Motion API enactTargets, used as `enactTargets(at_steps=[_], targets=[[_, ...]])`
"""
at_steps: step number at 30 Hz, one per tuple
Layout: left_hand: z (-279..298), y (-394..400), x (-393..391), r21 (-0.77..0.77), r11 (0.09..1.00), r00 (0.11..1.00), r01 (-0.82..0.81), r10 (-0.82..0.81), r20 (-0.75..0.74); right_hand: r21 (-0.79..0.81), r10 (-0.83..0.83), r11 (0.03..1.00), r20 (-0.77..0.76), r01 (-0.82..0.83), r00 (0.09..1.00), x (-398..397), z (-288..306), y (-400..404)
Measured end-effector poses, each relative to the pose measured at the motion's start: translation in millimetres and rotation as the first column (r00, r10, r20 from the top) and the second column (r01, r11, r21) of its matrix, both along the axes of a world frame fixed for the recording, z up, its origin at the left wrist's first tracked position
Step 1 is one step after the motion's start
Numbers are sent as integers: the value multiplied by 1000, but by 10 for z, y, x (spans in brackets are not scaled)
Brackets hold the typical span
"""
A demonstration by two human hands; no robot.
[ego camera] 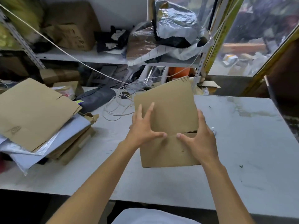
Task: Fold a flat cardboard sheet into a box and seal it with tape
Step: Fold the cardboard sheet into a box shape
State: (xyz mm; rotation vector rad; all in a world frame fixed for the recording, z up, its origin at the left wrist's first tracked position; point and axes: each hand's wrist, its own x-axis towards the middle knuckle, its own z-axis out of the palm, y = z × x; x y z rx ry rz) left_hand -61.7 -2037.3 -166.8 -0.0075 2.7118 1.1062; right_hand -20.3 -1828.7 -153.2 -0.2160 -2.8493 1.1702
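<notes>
I hold the cardboard box [166, 126] near the tabletop's [242, 143] middle. My left hand [142, 128] and right hand [199, 138] press its flaps with fingers spread wide. I see no tape on it yet.

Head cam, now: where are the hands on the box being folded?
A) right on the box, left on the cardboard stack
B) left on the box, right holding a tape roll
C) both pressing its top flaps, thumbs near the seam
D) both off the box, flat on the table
C: the left hand and right hand both rest spread on the cardboard box, thumbs almost meeting at the flap seam; no tape roll is visible.
</notes>
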Motion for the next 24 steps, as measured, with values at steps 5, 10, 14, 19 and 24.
enactTargets(at_steps=[5, 10, 14, 19, 24], targets=[[206, 53, -446, 8, 997, 961, 77, -72, -268, 89, 234, 967, 48, -238, 971, 20, 49, 127], [179, -85, -477, 468, 882, 972, 61, 53, -227, 277, 331, 903, 38, -328, 943, -77, -29, 212], [-83, -230, -209, 610, 785, 965, -109, 231, -125, 318, 260, 921, -74, -224, 963, -228, -64, 243], [-383, -383, 120, 640, 728, 941, -246, 337, -21, 143, -8, 990, -14, 9, 1000, -354, -196, 311], [-369, -335, 264, 717, 619, 914, -320, 401, 61, -191, -54, 980, 37, 60, 998, -261, -243, 205]])
